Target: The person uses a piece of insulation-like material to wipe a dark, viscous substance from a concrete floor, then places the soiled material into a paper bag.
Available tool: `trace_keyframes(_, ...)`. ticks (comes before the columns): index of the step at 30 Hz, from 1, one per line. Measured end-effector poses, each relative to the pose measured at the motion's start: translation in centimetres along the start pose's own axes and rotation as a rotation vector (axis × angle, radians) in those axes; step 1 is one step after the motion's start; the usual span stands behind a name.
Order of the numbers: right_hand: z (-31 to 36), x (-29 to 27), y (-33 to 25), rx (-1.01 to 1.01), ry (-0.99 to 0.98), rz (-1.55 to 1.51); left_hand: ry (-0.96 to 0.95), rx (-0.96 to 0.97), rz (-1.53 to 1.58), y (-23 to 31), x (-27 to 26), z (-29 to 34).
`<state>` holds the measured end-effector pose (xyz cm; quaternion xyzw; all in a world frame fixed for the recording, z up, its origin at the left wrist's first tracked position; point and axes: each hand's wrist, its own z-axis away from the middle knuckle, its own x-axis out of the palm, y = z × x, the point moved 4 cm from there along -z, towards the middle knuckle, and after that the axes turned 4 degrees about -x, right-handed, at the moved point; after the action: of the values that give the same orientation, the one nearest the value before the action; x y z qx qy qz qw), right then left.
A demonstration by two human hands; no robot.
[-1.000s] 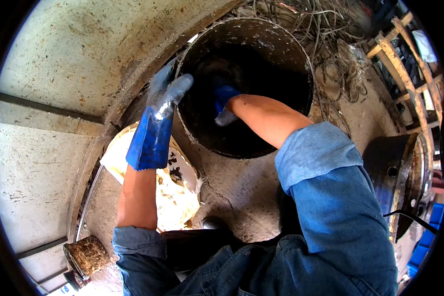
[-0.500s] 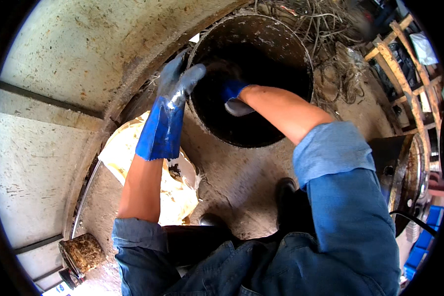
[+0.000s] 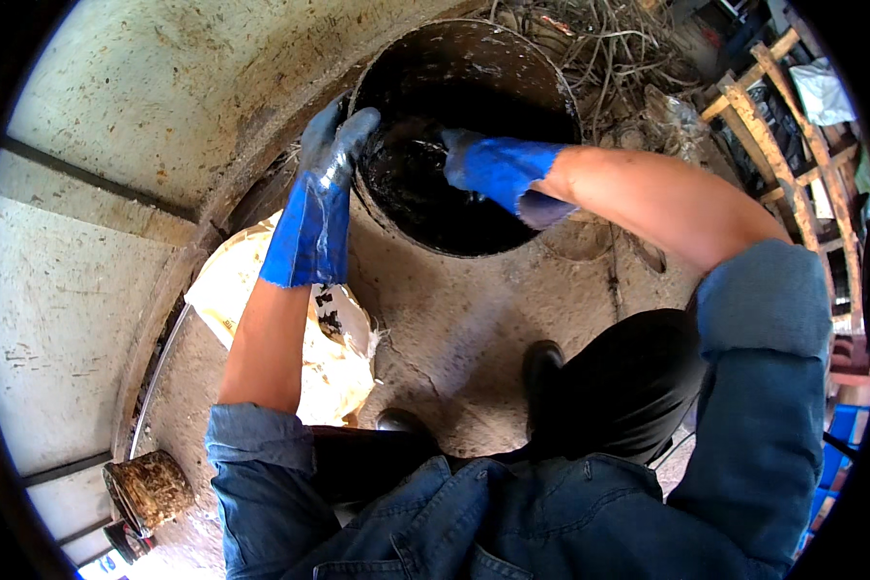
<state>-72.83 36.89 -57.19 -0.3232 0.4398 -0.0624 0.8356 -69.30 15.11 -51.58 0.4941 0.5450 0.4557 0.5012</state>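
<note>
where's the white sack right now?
In the head view the white sack lies on the concrete floor at lower left, under the left forearm, just below-left of the black drum whose rim the left hand grips.

Two gloved hands (image 3: 333,155) (image 3: 483,164), one black drum (image 3: 512,68), one sack (image 3: 333,377).

Bright daylight, hard shadows, sharp focus, fisheye-bent dark rim.

The right hand (image 3: 488,166) has drawn back from deep inside the black drum (image 3: 464,135) toward its near side, forearm lifting higher. The left hand (image 3: 331,145) shifted slightly along the rim.
</note>
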Motion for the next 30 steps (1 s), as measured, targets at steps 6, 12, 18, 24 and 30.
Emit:
trace_keyframes(6,3.7,-2.1,-1.6,0.074,-0.017,-0.111,0.024,-0.022,0.029,-0.5,-0.3,-0.3)
trace_keyframes(12,5.8,-3.5,-1.7,0.066,-0.098,-0.133,-0.008,-0.048,-0.018,0.0,-0.1,-0.4)
trace_keyframes(18,7.8,-5.7,-1.1,-0.034,-0.231,-0.15,-0.035,-0.067,0.024,0.9,-0.1,0.1)
trace_keyframes(24,8.6,-10.8,1.5,-0.162,-0.25,-0.057,-0.078,0.029,-0.007,-0.3,1.0,-1.8)
trace_keyframes(30,7.2,-8.8,-3.0,0.041,-0.19,-0.021,-0.079,0.033,-0.062,0.2,1.5,-1.2)
